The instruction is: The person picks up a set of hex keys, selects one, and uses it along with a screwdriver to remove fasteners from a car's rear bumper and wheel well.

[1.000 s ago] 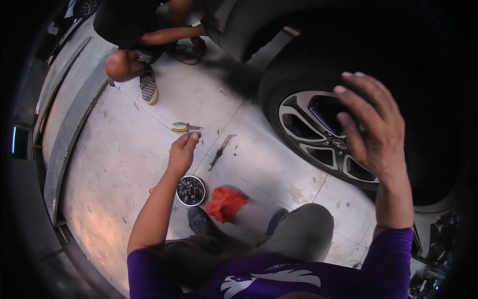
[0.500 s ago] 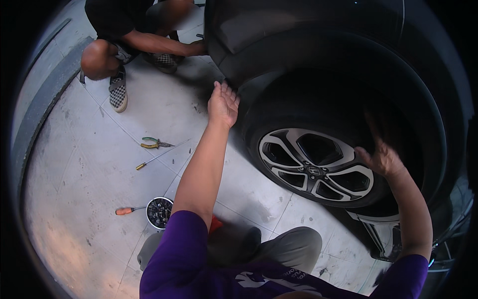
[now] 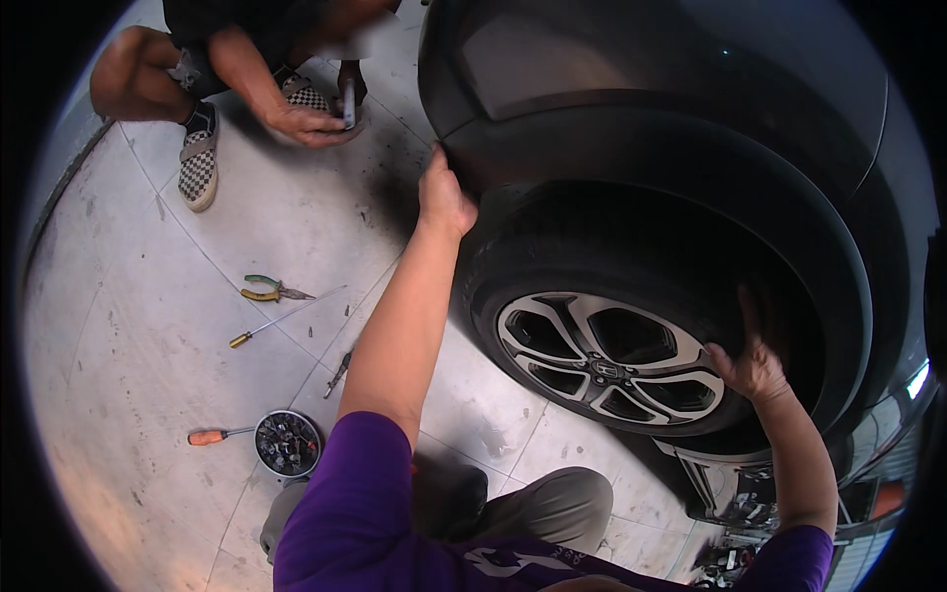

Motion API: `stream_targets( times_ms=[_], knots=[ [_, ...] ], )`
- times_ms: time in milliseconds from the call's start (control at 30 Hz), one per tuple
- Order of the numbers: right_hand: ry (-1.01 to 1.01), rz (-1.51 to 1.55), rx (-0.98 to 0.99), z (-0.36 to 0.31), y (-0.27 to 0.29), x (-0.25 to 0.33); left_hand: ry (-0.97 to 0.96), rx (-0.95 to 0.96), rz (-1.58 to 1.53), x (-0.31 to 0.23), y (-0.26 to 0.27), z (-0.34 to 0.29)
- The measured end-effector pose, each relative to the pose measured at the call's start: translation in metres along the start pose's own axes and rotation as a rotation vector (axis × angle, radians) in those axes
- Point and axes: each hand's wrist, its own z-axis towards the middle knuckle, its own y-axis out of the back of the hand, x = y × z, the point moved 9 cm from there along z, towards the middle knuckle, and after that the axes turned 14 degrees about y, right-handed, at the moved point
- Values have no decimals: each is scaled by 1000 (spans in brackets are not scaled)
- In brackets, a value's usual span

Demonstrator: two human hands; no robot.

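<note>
At the lower corner of the dark car bumper (image 3: 552,128), my left hand (image 3: 447,199) holds the edge, its thumb side up and most fingers hidden behind the panel. My right hand (image 3: 756,367) is open, fingers stretched upward in the shadow of the wheel arch (image 3: 846,296) and thumb spread over the tyre's side. Between my arms is the mounted tyre (image 3: 483,296) with its silver and black alloy wheel (image 3: 607,370).
Long-nose pliers (image 3: 279,289), a yellow-handled screwdriver (image 3: 240,340), an orange-handled screwdriver (image 3: 207,436), a ratchet-like tool (image 3: 338,375) and a bowl of small dark parts (image 3: 288,442) lie on the tiled floor. A co-worker (image 3: 242,74) squats at the far left, holding a small light-coloured object.
My left hand has gone from open beside the bumper to holding its edge. The co-worker's hand has left the bumper. My view has shifted; my right hand stays at the tyre.
</note>
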Motion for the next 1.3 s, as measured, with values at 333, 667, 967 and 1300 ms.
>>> stream_targets(
  times_ms=[333, 667, 967, 1300],
  knots=[
    [8, 114, -5, 3, -12, -5, -71, -115, -38, -7, 21, -1],
    [40, 111, -89, -24, -36, -15, -45, -235, 184, -9, 29, 12],
    [58, 76, -50, -24, -44, -23, -15, -226, 573, -19, 30, -15],
    [40, 50, -77, -22, -50, -33, 412, 15, 2333, -141, 123, -198]
  ],
)
